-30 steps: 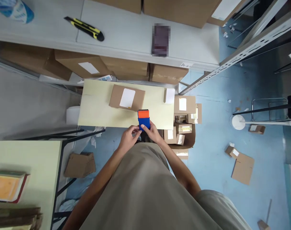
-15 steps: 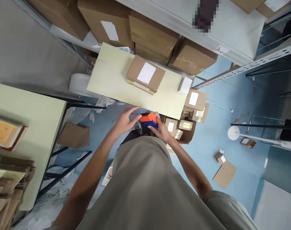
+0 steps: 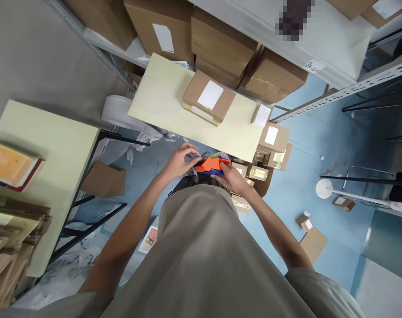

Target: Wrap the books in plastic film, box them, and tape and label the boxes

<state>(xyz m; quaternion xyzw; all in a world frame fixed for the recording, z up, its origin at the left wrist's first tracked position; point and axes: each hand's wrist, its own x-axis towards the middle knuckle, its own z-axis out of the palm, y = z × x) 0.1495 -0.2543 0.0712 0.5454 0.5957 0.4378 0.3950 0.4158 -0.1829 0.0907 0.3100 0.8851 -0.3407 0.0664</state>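
Note:
Both my hands are in front of my waist, just short of the pale table's near edge. My right hand (image 3: 232,177) is closed round the right end of an orange-and-blue plastic tool (image 3: 208,165) with a black end; its exact kind does not show clearly. At that black end, my left hand (image 3: 182,161) has its thumb and fingers bent together in a pinch. A brown cardboard box (image 3: 196,98) with a white label and tape along its side lies on the table (image 3: 151,95) beyond. A small white box (image 3: 261,115) stands at the table's right end.
Large cartons (image 3: 220,39) fill the metal shelf behind the table. Smaller boxes (image 3: 258,173) are stacked on the floor at the right. Another table (image 3: 55,141) at left bears books (image 3: 9,165) and flattened cardboard (image 3: 15,251). A white stool (image 3: 116,110) stands between the tables.
The tool has tilted, so less of its blue side shows. My left hand's fingers have curled in towards its black end. The whole view has shifted slightly.

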